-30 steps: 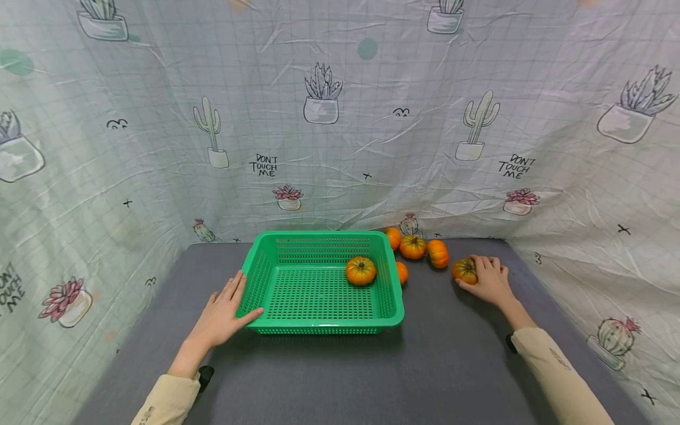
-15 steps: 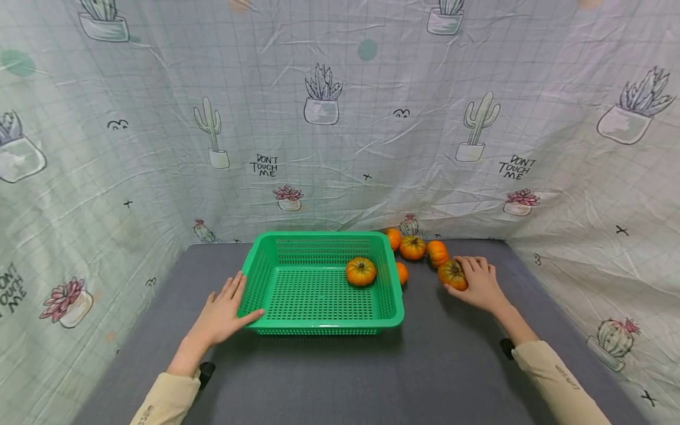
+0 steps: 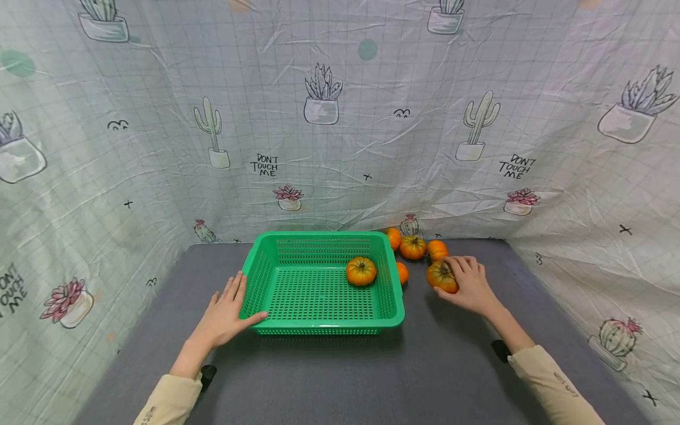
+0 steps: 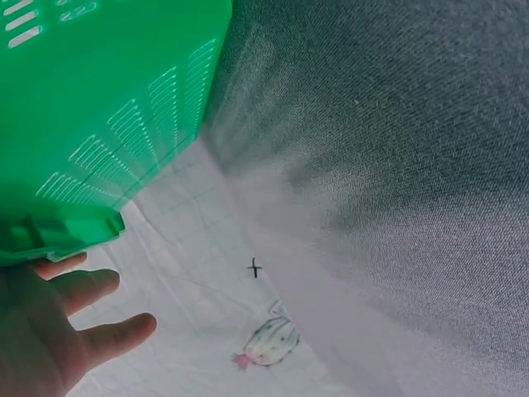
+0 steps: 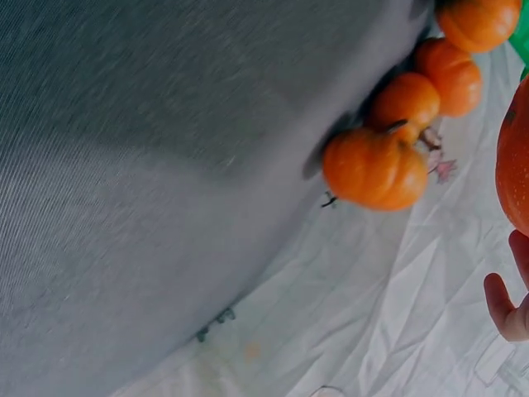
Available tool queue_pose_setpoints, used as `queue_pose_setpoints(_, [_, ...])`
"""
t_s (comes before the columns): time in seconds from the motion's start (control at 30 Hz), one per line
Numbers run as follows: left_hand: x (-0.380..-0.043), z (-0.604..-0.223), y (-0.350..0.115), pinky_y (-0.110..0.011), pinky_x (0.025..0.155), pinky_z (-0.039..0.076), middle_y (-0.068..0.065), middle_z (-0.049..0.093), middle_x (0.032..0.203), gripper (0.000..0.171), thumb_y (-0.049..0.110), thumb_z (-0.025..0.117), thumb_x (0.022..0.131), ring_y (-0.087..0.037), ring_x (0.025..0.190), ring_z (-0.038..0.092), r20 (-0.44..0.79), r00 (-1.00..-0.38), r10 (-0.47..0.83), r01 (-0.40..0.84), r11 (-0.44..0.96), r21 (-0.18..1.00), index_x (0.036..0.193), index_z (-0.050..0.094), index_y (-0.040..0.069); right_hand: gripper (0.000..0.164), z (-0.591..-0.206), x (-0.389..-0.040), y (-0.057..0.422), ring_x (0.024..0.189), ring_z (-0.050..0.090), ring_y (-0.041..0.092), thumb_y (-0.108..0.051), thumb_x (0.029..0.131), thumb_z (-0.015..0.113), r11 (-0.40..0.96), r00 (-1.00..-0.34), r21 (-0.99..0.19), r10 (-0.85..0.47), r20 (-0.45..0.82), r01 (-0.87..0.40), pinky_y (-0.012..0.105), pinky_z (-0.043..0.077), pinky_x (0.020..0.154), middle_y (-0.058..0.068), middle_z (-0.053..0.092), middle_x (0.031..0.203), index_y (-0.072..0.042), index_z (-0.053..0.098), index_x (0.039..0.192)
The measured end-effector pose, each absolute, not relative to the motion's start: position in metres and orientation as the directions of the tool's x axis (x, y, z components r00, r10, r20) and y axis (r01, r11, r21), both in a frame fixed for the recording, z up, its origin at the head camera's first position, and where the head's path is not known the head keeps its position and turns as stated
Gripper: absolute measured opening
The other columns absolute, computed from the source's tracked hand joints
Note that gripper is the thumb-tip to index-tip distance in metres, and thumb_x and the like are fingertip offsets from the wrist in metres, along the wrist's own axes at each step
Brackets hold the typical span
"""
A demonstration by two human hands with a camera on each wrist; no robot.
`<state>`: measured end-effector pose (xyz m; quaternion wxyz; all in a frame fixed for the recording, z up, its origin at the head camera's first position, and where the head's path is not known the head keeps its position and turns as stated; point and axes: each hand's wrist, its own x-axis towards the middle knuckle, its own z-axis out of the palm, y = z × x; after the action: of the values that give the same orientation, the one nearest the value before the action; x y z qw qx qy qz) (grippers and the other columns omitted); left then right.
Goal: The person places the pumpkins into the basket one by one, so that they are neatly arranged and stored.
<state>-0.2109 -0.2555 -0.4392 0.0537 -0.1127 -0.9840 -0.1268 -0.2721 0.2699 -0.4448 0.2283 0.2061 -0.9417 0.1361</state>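
Note:
My right hand [image 3: 470,285] grips a small orange pumpkin [image 3: 441,277] with greenish streaks, held above the table to the right of the basket. In the right wrist view the same pumpkin [image 5: 517,157] shows at the right edge, fingertips below it. My left hand [image 3: 223,316] rests on the left rim of a green plastic basket [image 3: 324,323], fingers spread and straight. The left wrist view shows fingers of that hand [image 4: 50,331] beside the basket's rim [image 4: 66,236]. Inside the basket, at its right side, sits one orange pumpkin [image 3: 360,271].
Several more pumpkins stand right of the basket: one [image 3: 402,273] by its wall, others [image 3: 412,247] along the back near the cloth. A dark grey table [image 3: 329,378] lies beneath. A cactus-printed cloth [image 3: 361,147] hangs behind and at both sides.
My right hand has moved left with the pumpkin in its grip, toward the basket. The left hand and the basket stay almost where they were.

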Motion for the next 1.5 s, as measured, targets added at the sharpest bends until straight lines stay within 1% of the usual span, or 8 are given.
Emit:
queue_pose_setpoints(0.2, [-0.21,-0.441,-0.255,-0.065,0.1,0.016,-0.02,0.009,0.149,0.101,0.065,0.049,0.077,-0.04,0.135,0.012,0.141,-0.969,0.203,0.234,0.94,0.248,0.143,0.008,-0.001,0.064,-0.442,-0.267,0.254,0.1,0.036,0.031,-0.037,0.067,0.072,0.846,-0.779,-0.165,-0.367,0.509,-0.507,0.05,0.028,0.078,0.014,0.05,0.111,-0.007,0.051,0.119])
queue_pose_setpoints(0.43, [-0.21,-0.439,-0.254,-0.065,0.101,0.014,-0.019,0.007,0.15,0.101,0.065,0.048,0.078,-0.04,0.136,0.012,0.136,-0.97,0.2,0.229,0.94,0.251,0.143,0.008,-0.001,0.065,-0.436,-0.265,0.24,0.101,0.036,0.028,-0.038,0.068,0.072,0.813,-0.749,-0.166,-0.406,0.524,-0.558,0.049,0.027,0.081,0.01,0.052,0.109,-0.01,0.05,0.122])
queue_pose_setpoints(0.63, [-0.209,-0.438,-0.253,-0.065,0.1,0.015,-0.02,0.009,0.149,0.101,0.065,0.048,0.078,-0.041,0.135,0.013,0.136,-0.971,0.197,0.226,0.941,0.251,0.143,0.008,-0.001,0.066,-0.428,-0.263,0.23,0.102,0.037,0.028,-0.041,0.068,0.072,0.788,-0.717,-0.153,-0.437,0.543,-0.597,0.048,0.028,0.081,0.01,0.053,0.11,-0.01,0.051,0.122])
queue_pose_setpoints(0.97, [-0.21,-0.439,-0.253,-0.065,0.1,0.015,-0.018,0.005,0.15,0.101,0.065,0.047,0.078,-0.041,0.135,0.012,0.127,-0.973,0.191,0.219,0.94,0.262,0.143,0.007,-0.001,0.067,-0.417,-0.26,0.21,0.1,0.039,0.025,-0.046,0.069,0.07,0.751,-0.686,-0.152,-0.476,0.55,-0.643,0.045,0.028,0.081,0.009,0.054,0.113,-0.012,0.051,0.123])
queue_pose_setpoints(1.23, [-0.21,-0.439,-0.252,-0.065,0.1,0.015,-0.019,0.004,0.15,0.101,0.065,0.047,0.078,-0.042,0.135,0.012,0.123,-0.973,0.193,0.22,0.936,0.274,0.143,0.006,0.0,0.069,-0.412,-0.26,0.196,0.101,0.039,0.026,-0.046,0.07,0.069,0.713,-0.654,-0.157,-0.503,0.565,-0.684,0.047,0.03,0.084,0.008,0.055,0.115,-0.013,0.049,0.126])
queue_pose_setpoints(1.5, [-0.21,-0.439,-0.253,-0.065,0.1,0.015,-0.018,0.005,0.15,0.101,0.065,0.047,0.078,-0.041,0.135,0.012,0.124,-0.973,0.192,0.22,0.936,0.274,0.143,0.006,0.0,0.067,-0.41,-0.263,0.185,0.101,0.039,0.024,-0.049,0.072,0.066,0.685,-0.62,-0.129,-0.541,0.568,-0.717,0.046,0.03,0.082,0.008,0.054,0.114,-0.013,0.05,0.125])
